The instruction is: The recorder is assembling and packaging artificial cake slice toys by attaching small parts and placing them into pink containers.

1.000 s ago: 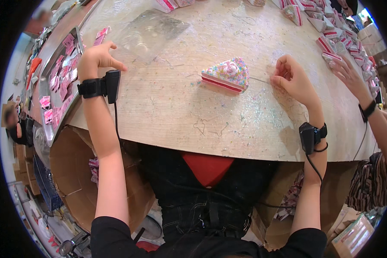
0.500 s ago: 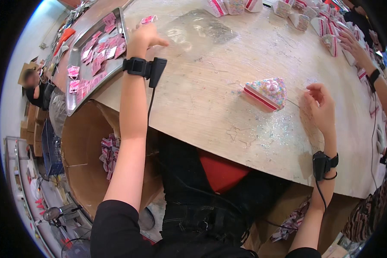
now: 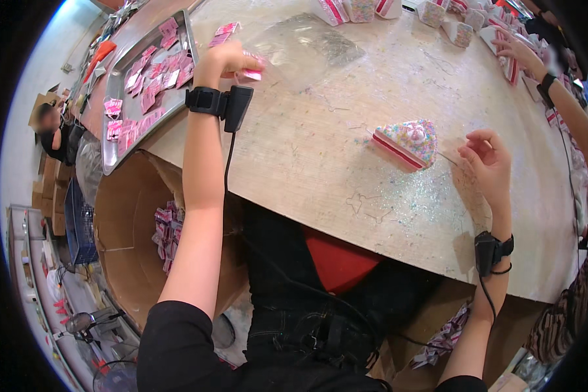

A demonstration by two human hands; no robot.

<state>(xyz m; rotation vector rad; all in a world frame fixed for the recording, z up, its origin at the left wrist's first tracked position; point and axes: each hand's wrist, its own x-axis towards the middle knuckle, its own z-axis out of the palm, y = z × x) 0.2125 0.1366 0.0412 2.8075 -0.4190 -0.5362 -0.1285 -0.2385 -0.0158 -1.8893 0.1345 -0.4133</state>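
Observation:
My left hand (image 3: pixel 232 62) is closed on a small pink-and-white tag (image 3: pixel 249 75) at the upper left of the table. Just beyond it lies another pink tag (image 3: pixel 225 34). A cake-slice ornament (image 3: pixel 408 144) with pastel sprinkles, a swirl on top and a red-striped side rests right of the middle. Beside it hovers my right hand (image 3: pixel 489 163), its fingers curled and thumb close to them. A thin line runs from the ornament towards those fingertips. Whatever they pinch is too small to make out.
A metal tray (image 3: pixel 104 147) of pink tags sits at the left. Clear plastic film (image 3: pixel 313 49) lies near it. Many cake-slice ornaments (image 3: pixel 460 32) crowd the far right, where a co-worker's hand (image 3: pixel 519 52) reaches in. Cardboard box (image 3: pixel 121 222) stands below the table edge.
My left hand has drawn slightly nearer and now has a pink tag in its fingers. My right-hand fingers have curled in a little. The co-worker's hand has moved farther up and left.

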